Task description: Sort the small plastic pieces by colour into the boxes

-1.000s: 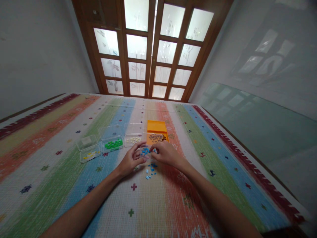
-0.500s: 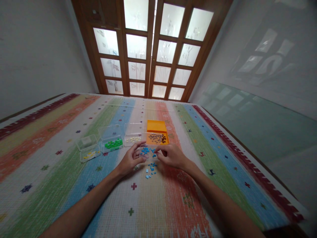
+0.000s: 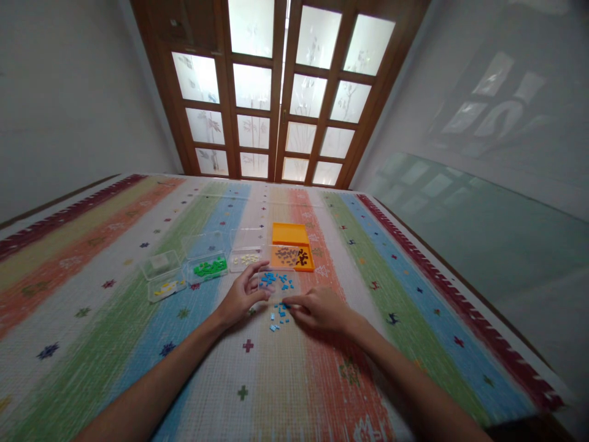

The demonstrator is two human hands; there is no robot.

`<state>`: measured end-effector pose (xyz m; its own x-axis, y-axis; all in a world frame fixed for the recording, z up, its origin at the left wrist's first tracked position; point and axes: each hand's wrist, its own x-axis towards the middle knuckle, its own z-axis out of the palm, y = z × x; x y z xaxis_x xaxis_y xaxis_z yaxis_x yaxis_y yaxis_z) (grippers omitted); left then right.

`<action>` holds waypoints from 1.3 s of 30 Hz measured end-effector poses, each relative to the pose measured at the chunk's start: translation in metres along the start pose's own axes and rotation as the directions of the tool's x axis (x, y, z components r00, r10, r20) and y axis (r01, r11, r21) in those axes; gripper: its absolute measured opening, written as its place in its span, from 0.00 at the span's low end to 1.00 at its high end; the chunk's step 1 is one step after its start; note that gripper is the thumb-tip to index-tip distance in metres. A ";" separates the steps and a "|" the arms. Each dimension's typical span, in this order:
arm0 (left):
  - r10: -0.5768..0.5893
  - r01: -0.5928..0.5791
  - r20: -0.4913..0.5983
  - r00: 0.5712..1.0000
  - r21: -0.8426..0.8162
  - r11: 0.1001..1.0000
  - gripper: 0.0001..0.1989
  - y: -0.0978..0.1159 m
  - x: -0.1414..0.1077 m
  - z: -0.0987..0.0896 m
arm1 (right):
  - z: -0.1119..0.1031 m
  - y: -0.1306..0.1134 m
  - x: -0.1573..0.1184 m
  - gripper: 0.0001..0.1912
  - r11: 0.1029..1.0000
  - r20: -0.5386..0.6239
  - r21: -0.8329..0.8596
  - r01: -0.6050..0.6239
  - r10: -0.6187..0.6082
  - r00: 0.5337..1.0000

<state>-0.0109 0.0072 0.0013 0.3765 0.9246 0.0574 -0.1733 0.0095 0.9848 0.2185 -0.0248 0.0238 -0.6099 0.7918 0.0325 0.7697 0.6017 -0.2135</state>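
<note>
A clear plastic box (image 3: 278, 283) with several small blue pieces in it lies in front of me. At its left side is my left hand (image 3: 243, 296), thumb and fingers apart around the box's edge. Loose blue pieces (image 3: 281, 312) are scattered on the cloth just nearer to me than the box. My right hand (image 3: 321, 308) is at the right of these pieces, its index fingertip at the uppermost of them. The other right fingers are curled, and whether a piece is between them is too small to tell.
Beyond the blue box stand an open orange box (image 3: 289, 234) with brown pieces and a clear box of cream pieces (image 3: 247, 260). To the left are clear boxes with green pieces (image 3: 210, 267) and yellow pieces (image 3: 168, 288). A striped cloth (image 3: 207, 380) covers the table.
My right hand has moved from the right part of the clear box toward me, to the loose blue pieces. The blue pieces in the box's right part now show. My left hand has hardly moved.
</note>
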 end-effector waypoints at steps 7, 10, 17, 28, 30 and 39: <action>-0.006 0.006 0.004 1.000 0.004 1.000 0.33 0.001 0.000 0.000 | 0.003 0.002 0.000 0.13 1.000 0.027 -0.005 -0.025 0.025 0.999; -0.008 0.008 0.005 1.000 -0.001 1.000 0.33 0.001 0.000 0.000 | -0.004 -0.003 -0.001 0.13 0.997 0.084 -0.042 -0.065 0.068 0.994; -0.021 0.021 0.004 1.000 -0.010 1.000 0.33 0.001 0.000 0.001 | -0.018 -0.022 -0.002 0.15 0.975 0.205 -0.204 -0.083 0.126 0.971; -0.015 0.015 0.001 1.000 -0.013 1.000 0.33 0.003 0.000 0.001 | -0.019 -0.006 -0.013 0.13 0.995 0.192 -0.049 -0.092 0.100 0.976; -0.015 0.015 0.000 1.000 -0.016 1.000 0.33 0.003 0.000 0.001 | -0.017 -0.004 -0.014 0.13 0.994 0.189 -0.047 -0.094 0.102 0.977; -0.023 0.023 0.008 1.000 -0.023 0.999 0.34 0.002 0.001 0.001 | -0.019 -0.006 -0.014 0.13 0.998 0.206 -0.046 -0.053 0.061 0.977</action>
<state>-0.0097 0.0078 0.0032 0.3872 0.9213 0.0360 -0.1857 0.0397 0.9818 0.2260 -0.0380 0.0429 -0.5874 0.7883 -0.1829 0.8087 0.5631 -0.1701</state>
